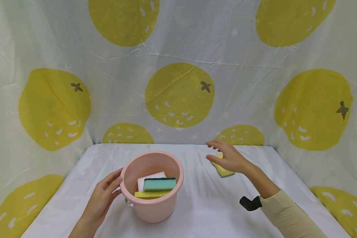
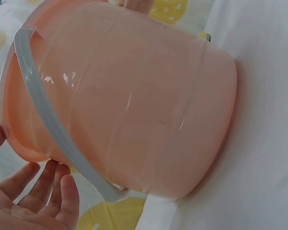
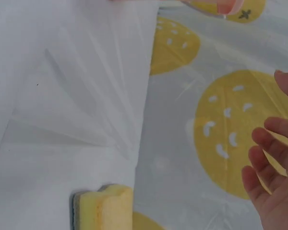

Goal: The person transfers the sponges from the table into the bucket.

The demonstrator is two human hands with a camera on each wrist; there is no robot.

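Note:
A pink bucket [image 1: 156, 211] stands upright on the white cloth, left of centre. Inside it lie a white sponge [image 1: 140, 184], a teal sponge [image 1: 159, 185] with a dark scouring layer, and a yellow sponge [image 1: 151, 195]. My left hand [image 1: 99, 197] holds the bucket's rim on its left side, thumb and fingertips against it. The bucket's pale handle [image 2: 53, 124] hangs down its side in the left wrist view. My right hand [image 1: 229, 158], empty with fingers spread and relaxed, hovers over a yellow sponge [image 1: 225, 172] with a dark underside, partly hidden by the hand in the head view.
White cloth [image 1: 202, 215] covers the tabletop and shows some creases. Behind and at both sides hangs a pale curtain [image 1: 119, 89] with big yellow fruit prints. A black strap piece [image 1: 250, 203] sticks out by the right sleeve [image 1: 288, 211].

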